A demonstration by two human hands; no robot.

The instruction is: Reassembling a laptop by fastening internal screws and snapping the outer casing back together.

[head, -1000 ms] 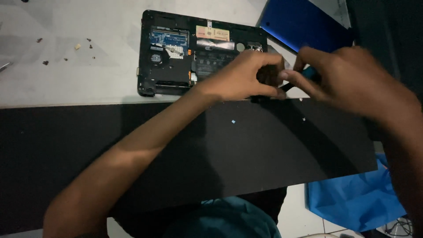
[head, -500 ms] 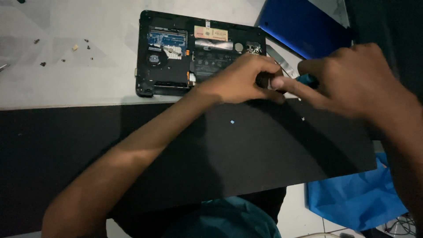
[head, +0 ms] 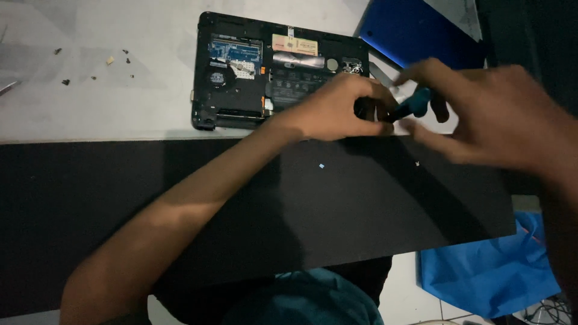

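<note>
An opened black laptop base [head: 241,78] lies bottom-up on the white table, its circuit board and fan showing. My left hand [head: 337,108] rests on the base's near right corner, fingers curled around a small dark part. My right hand [head: 494,114] is just to the right of it and grips a screwdriver with a teal handle [head: 415,103], the tip pointing left toward the left hand's fingers. What the tip touches is hidden by the fingers.
A black mat [head: 301,204] covers the near table. A blue flat case [head: 415,30] lies at the back right. Several tiny screws and crumbs [head: 90,63] are scattered at the back left. A blue plastic bag [head: 487,271] sits on the floor at the lower right.
My right hand has opened its grip slightly and shifted, so the teal screwdriver handle now shows between the two hands. The left hand stays on the laptop's corner.
</note>
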